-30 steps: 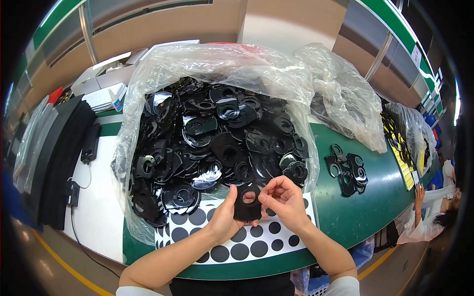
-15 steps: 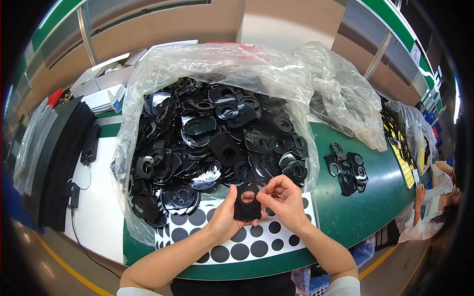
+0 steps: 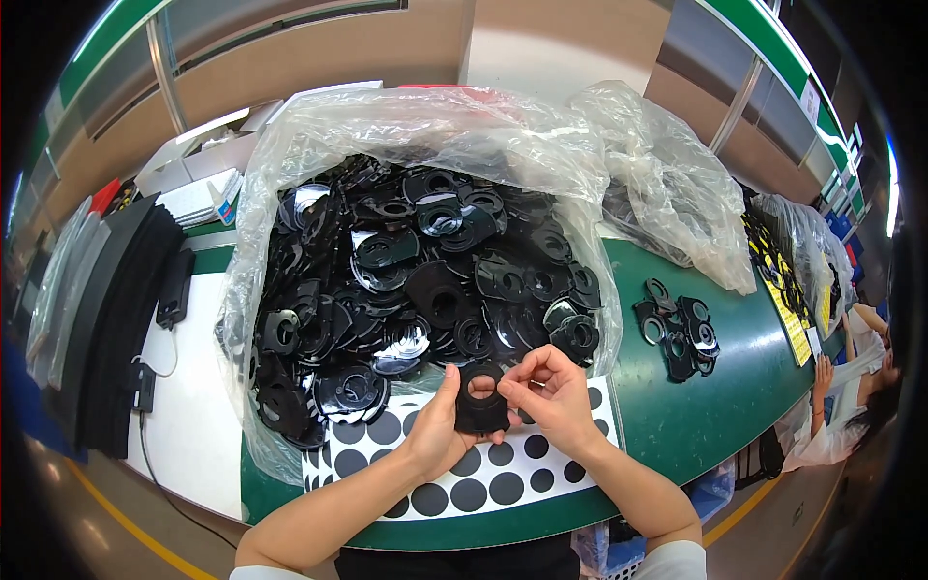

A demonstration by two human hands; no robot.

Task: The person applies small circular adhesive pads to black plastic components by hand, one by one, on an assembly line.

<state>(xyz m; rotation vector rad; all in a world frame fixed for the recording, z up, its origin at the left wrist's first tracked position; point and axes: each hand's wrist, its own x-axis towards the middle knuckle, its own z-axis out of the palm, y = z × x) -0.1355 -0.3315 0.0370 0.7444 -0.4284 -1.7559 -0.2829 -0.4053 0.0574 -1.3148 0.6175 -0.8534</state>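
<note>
My left hand (image 3: 437, 432) and my right hand (image 3: 549, 392) together hold one flat black plastic piece (image 3: 480, 404) with a round hole, just above a white sheet of black round stickers (image 3: 483, 474). The left thumb and fingers pinch its left edge; the right fingertips touch its upper right edge near the hole. Directly behind it a large clear plastic bag (image 3: 290, 164) lies open, heaped with several more of the same black pieces (image 3: 416, 271).
A small pile of black pieces (image 3: 677, 329) lies on the green table (image 3: 667, 416) to the right. More clear bags (image 3: 667, 184) sit behind it. Black foam strips (image 3: 106, 319) and a cabled device (image 3: 174, 285) lie left. Another person's hand (image 3: 824, 372) shows at the far right.
My hands and the black piece stay in nearly the same spot; the right fingers have shifted slightly along its upper edge.
</note>
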